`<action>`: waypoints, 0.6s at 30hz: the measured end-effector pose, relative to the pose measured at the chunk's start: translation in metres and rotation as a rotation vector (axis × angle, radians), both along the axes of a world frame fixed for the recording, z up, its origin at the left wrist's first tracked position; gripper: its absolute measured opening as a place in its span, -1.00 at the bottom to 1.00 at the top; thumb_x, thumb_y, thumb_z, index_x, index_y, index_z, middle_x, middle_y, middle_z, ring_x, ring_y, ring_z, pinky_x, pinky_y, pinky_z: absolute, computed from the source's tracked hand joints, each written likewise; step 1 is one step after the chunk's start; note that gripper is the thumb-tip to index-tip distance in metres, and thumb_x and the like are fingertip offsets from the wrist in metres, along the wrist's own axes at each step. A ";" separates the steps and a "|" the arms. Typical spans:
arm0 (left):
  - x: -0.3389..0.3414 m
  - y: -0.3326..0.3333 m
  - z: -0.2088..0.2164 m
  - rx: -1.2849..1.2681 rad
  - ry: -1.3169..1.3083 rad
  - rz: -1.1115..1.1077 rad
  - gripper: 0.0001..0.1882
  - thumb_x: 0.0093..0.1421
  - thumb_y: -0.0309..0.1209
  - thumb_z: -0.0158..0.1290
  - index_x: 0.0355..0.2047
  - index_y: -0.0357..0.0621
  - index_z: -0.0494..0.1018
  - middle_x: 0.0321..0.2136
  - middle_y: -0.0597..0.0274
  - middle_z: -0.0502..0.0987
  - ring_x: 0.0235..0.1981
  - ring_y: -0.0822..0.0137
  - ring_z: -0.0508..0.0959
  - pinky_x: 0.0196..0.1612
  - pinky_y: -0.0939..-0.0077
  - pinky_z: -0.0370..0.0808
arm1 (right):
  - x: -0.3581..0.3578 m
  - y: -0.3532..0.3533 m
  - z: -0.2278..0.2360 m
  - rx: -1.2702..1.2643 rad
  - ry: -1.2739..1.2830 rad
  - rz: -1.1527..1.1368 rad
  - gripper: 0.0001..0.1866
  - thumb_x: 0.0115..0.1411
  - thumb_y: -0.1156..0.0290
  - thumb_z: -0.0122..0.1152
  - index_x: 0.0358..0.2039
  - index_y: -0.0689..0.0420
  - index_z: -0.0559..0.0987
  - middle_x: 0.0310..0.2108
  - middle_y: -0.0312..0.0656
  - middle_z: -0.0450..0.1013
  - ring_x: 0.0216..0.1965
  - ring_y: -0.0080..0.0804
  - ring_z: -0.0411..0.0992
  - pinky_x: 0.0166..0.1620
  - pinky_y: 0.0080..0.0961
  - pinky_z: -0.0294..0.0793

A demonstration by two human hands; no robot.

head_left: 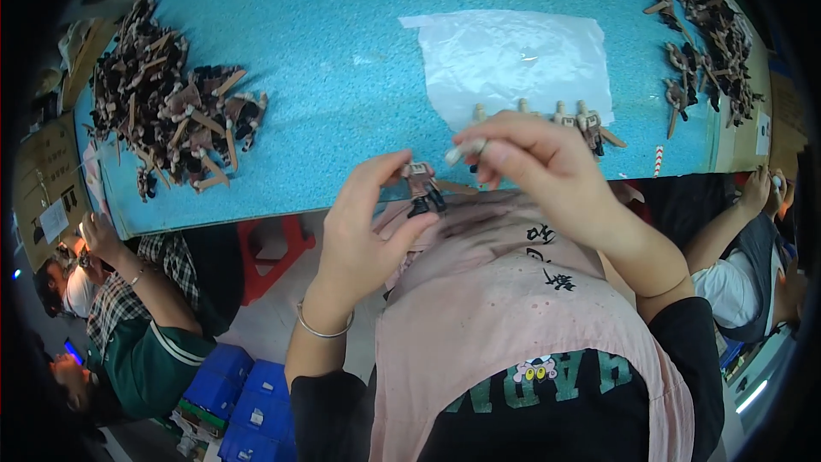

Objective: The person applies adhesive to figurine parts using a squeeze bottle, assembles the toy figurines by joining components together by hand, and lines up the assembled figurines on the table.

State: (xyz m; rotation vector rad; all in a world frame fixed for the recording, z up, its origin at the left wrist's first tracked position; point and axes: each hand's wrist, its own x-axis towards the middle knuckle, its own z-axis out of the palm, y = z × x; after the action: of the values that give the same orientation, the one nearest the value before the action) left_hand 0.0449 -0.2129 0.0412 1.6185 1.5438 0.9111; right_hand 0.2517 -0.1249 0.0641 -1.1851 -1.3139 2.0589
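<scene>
In my left hand a small toy figure is gripped between thumb and fingers, just over the table's front edge. It has a reddish-brown body, black legs and a pale top. Close to its right, my right hand pinches a small whitish piece; whether it is an arm or another part I cannot tell. The two pieces are apart. Beyond my right hand, several like figures with pale tops are lined up by a white plastic sheet, partly hidden by that hand.
A heap of brown and black figures lies on the left of the blue table, another heap on the right. Co-workers sit on both sides, one in a green sleeve. A red stool and blue bins stand below.
</scene>
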 end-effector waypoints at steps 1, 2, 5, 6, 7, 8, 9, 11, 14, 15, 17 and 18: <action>0.001 -0.001 -0.002 -0.024 -0.044 -0.007 -0.36 -0.12 -0.49 0.33 0.01 -0.28 0.37 -0.11 -0.01 0.48 -0.12 0.12 0.53 -0.07 0.35 0.49 | -0.005 -0.008 -0.006 0.192 0.008 0.033 -0.80 0.25 0.44 0.06 -0.19 0.27 0.55 -0.37 -0.25 0.45 -0.34 -0.52 0.41 -0.26 -0.60 0.41; 0.001 -0.001 -0.005 -0.047 -0.089 -0.012 -0.36 -0.12 -0.47 0.34 0.01 -0.26 0.38 -0.13 0.01 0.48 -0.14 0.14 0.53 -0.08 0.36 0.50 | -0.008 -0.012 -0.010 0.384 0.017 0.066 -0.81 0.21 0.49 0.09 -0.20 0.28 0.54 -0.34 -0.19 0.46 -0.31 -0.44 0.43 -0.24 -0.54 0.42; 0.002 0.000 -0.005 -0.044 -0.093 -0.001 -0.37 -0.13 -0.45 0.35 0.00 -0.24 0.38 -0.14 0.03 0.48 -0.17 0.15 0.54 -0.10 0.37 0.51 | -0.015 -0.019 -0.009 0.510 -0.058 0.169 -0.80 0.09 0.56 0.18 -0.23 0.28 0.53 -0.26 -0.08 0.43 -0.27 -0.24 0.45 -0.21 -0.45 0.43; 0.001 0.000 -0.005 -0.049 -0.094 0.002 -0.37 -0.13 -0.45 0.35 0.00 -0.24 0.38 -0.14 0.03 0.48 -0.17 0.15 0.54 -0.10 0.37 0.51 | -0.017 -0.022 -0.008 0.532 -0.085 0.182 -0.79 0.07 0.57 0.19 -0.24 0.27 0.53 -0.24 -0.07 0.42 -0.26 -0.21 0.45 -0.20 -0.43 0.44; 0.001 0.000 -0.005 -0.038 -0.089 -0.004 -0.37 -0.13 -0.45 0.35 -0.01 -0.24 0.39 -0.15 0.04 0.49 -0.17 0.15 0.54 -0.11 0.37 0.51 | -0.018 -0.023 -0.008 0.554 -0.098 0.216 -0.77 0.06 0.58 0.20 -0.22 0.28 0.52 -0.21 -0.06 0.41 -0.25 -0.17 0.45 -0.19 -0.40 0.45; 0.000 0.001 -0.005 -0.026 -0.084 -0.013 -0.38 -0.14 -0.46 0.35 -0.02 -0.24 0.39 -0.15 0.04 0.49 -0.17 0.15 0.54 -0.11 0.38 0.51 | -0.019 -0.023 -0.008 0.550 -0.100 0.215 -0.77 0.06 0.58 0.20 -0.22 0.28 0.52 -0.21 -0.06 0.41 -0.25 -0.17 0.45 -0.19 -0.40 0.45; 0.000 0.001 -0.004 -0.029 -0.086 -0.015 -0.38 -0.14 -0.46 0.35 -0.02 -0.24 0.39 -0.15 0.04 0.49 -0.17 0.15 0.54 -0.11 0.38 0.51 | -0.020 -0.024 -0.009 0.600 -0.113 0.226 -0.77 0.06 0.58 0.20 -0.22 0.28 0.52 -0.21 -0.07 0.41 -0.25 -0.16 0.45 -0.19 -0.39 0.45; -0.002 0.001 -0.002 -0.023 -0.065 -0.026 -0.38 -0.15 -0.46 0.35 -0.03 -0.24 0.39 -0.16 0.04 0.49 -0.17 0.14 0.54 -0.11 0.37 0.50 | -0.022 -0.025 -0.009 0.648 -0.127 0.236 -0.77 0.06 0.58 0.20 -0.22 0.28 0.51 -0.20 -0.07 0.41 -0.25 -0.15 0.46 -0.19 -0.38 0.46; -0.003 0.001 -0.002 -0.016 -0.070 -0.037 -0.39 -0.15 -0.46 0.35 -0.04 -0.25 0.39 -0.17 0.04 0.49 -0.17 0.12 0.53 -0.11 0.37 0.50 | -0.024 -0.026 -0.010 0.653 -0.150 0.234 -0.77 0.05 0.59 0.20 -0.23 0.28 0.51 -0.19 -0.06 0.41 -0.24 -0.13 0.46 -0.20 -0.38 0.46; -0.003 0.001 -0.002 -0.018 -0.069 -0.037 -0.39 -0.15 -0.46 0.35 -0.04 -0.25 0.39 -0.17 0.04 0.49 -0.17 0.12 0.53 -0.11 0.37 0.50 | -0.025 -0.026 -0.009 0.625 -0.153 0.217 -0.77 0.04 0.59 0.21 -0.23 0.29 0.52 -0.19 -0.06 0.41 -0.24 -0.12 0.46 -0.20 -0.38 0.46; -0.002 0.000 -0.001 -0.017 -0.042 -0.041 -0.39 -0.16 -0.46 0.35 -0.05 -0.25 0.40 -0.17 0.04 0.49 -0.17 0.11 0.52 -0.10 0.35 0.49 | -0.026 -0.027 -0.009 0.596 -0.158 0.199 -0.77 0.04 0.60 0.21 -0.23 0.29 0.52 -0.20 -0.06 0.40 -0.24 -0.12 0.46 -0.20 -0.39 0.46; -0.003 0.000 0.000 -0.018 -0.043 -0.042 -0.39 -0.16 -0.46 0.35 -0.05 -0.25 0.40 -0.17 0.04 0.49 -0.17 0.11 0.52 -0.10 0.35 0.49 | -0.026 -0.027 -0.009 0.603 -0.165 0.203 -0.76 0.03 0.60 0.21 -0.24 0.29 0.52 -0.21 -0.06 0.41 -0.25 -0.12 0.46 -0.21 -0.39 0.46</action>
State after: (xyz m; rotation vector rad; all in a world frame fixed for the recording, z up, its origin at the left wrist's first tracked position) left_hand 0.0420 -0.2131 0.0410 1.6025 1.4797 0.9015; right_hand 0.2260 -0.1519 0.0555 -0.9813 -2.0161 1.5196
